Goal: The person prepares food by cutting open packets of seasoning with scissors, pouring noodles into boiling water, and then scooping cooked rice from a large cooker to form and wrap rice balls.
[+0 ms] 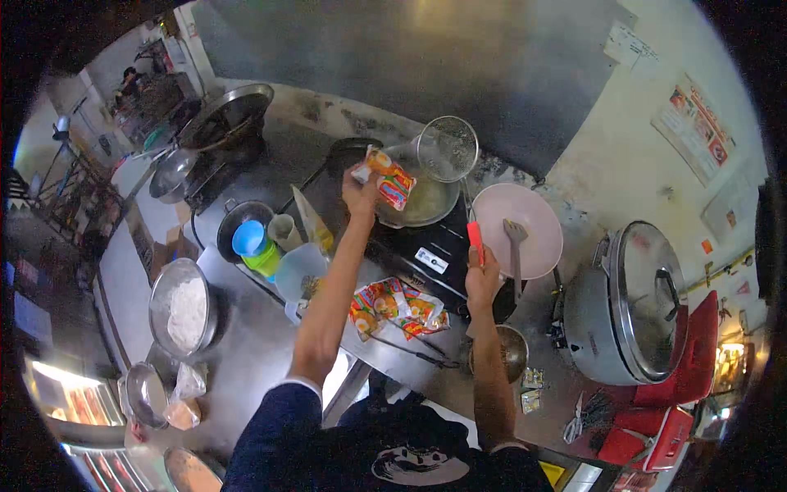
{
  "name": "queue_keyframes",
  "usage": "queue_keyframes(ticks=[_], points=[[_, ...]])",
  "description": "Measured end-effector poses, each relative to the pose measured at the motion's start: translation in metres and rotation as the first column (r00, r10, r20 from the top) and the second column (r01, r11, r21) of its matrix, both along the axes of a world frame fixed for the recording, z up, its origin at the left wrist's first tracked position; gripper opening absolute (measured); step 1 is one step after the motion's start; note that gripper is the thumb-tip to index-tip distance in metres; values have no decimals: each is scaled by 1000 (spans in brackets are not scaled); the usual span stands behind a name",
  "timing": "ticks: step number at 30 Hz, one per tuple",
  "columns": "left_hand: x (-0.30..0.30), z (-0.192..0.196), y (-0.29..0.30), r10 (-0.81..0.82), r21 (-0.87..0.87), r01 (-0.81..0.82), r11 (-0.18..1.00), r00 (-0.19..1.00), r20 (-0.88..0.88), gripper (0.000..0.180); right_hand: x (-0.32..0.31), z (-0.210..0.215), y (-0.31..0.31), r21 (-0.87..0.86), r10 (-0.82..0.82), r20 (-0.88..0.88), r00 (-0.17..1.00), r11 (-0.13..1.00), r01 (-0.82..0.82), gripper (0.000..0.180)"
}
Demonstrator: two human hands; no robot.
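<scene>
A crinkled foil noodle packet [385, 182], torn open, is pinched in the left hand [359, 193] above a steaming round metal pot [422, 201] on the stove. The right hand [482, 275] is closed around a slim red handle [475, 239] beside a round pink plate [537, 221]. More packets [399, 305] lie on the steel bench [246, 344].

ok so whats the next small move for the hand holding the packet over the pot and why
Probably tip the red and yellow noodle packet so its contents drop into the steel pot of pale liquid. The left hand holds it right over the pot, while the right hand grips a red-handled tool beside it.
</scene>
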State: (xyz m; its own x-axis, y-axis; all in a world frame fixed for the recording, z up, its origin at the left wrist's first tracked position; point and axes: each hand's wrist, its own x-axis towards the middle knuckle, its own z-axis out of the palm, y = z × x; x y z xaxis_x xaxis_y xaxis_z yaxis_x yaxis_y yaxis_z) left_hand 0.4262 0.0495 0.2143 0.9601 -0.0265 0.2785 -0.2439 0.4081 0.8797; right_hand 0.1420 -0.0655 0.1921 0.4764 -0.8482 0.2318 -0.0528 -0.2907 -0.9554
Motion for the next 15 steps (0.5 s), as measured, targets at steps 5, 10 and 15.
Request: queue_keyframes(ticks=[5,10,15], points=[[23,-9,-62,22,597,-275,754,918,396,36,-14,13,5,-81,-117,-188,975,991,103,29],[31,-15,-93,-52,619,-236,749,911,410,36,-18,-12,-5,-256,-192,-141,971,955,152,32],[30,-1,-102,-18,514,-243,822,892,451,28,-18,-8,-3,-365,-241,-239,941,920,143,35]])
